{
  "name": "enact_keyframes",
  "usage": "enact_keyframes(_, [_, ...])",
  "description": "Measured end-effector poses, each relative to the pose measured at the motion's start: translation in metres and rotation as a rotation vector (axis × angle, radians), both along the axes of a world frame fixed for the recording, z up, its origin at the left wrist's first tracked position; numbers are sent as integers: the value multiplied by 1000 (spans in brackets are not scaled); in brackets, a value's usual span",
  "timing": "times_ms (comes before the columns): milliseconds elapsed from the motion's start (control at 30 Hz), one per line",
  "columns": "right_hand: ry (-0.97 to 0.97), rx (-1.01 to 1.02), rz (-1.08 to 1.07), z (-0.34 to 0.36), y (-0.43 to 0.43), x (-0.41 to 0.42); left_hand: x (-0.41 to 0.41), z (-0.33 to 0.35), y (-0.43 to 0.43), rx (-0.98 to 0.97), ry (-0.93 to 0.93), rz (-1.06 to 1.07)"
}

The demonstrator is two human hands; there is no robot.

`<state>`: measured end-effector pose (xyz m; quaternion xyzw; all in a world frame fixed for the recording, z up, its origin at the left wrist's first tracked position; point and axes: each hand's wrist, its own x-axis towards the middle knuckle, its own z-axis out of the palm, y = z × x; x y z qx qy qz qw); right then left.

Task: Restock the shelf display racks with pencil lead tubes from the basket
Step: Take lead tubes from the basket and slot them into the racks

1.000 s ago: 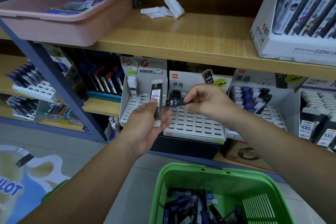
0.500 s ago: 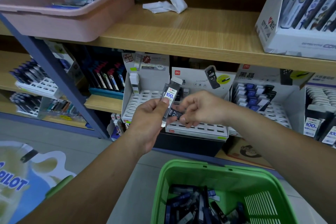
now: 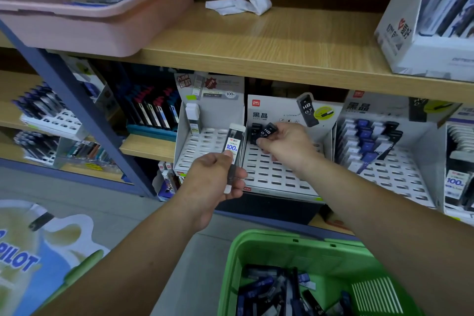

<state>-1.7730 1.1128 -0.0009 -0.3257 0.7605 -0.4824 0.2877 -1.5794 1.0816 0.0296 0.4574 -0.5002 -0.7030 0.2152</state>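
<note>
at the lower shelf: two tubes, two racks

over the middle rack the right hand pinches a black hb tube at the top row, just beside another black tube, likely to slot it in. the left hand grips a white-capped tube upright, in front of where the left rack meets the middle one, probably kept ready for the left one. loose tubes lie in the green basket below.

glossy green plastic basket, matt wood-grain shelf, crumpled white paper, smooth pink plastic tub
</note>
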Motion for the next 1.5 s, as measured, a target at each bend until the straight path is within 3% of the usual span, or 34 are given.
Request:
enact_keyframes(300, [457,243,183,-6,-10,2,4,1,-1,-9,-14,-18])
enact_keyframes(400, [512,245,163,-1,-13,4,5,3,-1,-17,-7,-20])
enact_keyframes(633, [166,-19,2,4,-12,1,12,7,-1,-37,-13,-29])
enact_keyframes(733, [247,-115,54,1,-8,-1,15,7,-2,-51,-31,-38])
enact_keyframes(933, [342,-86,115,8,-5,3,14,10,1,-64,-39,-53])
enact_keyframes(1133, [-107,-108,169,67,33,26,13,30,15,-115,-26,-145])
enact_keyframes(1267, [-197,-69,157,93,89,22,8,48,37,-124,10,-213])
enact_keyframes(1500, [-332,-74,27,142,198,7,-13,84,102,84,172,-217])
